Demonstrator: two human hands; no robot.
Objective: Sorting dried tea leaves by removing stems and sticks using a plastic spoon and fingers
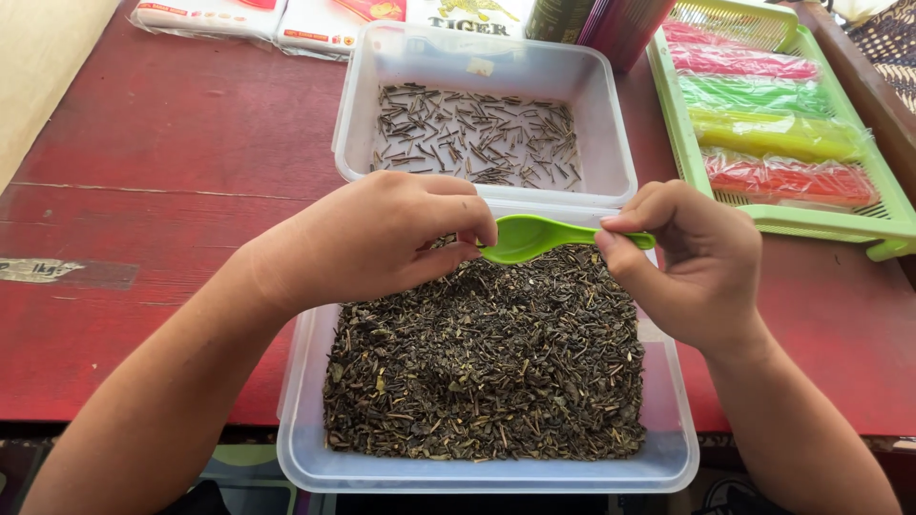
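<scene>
Head view: green spoon [534,236] lies with its long axis 3-to-9 o'clock above the tea-leaf tub [668,458]; right hand [692,262] fingers pinch the handle, left hand [382,238] fingers pressed together at the bowl.

Green spoon [523,236], seemingly dark-olive tea [487,362]

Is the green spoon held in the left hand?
No, the right hand pinches the green spoon by its handle, over the near tub.
</scene>
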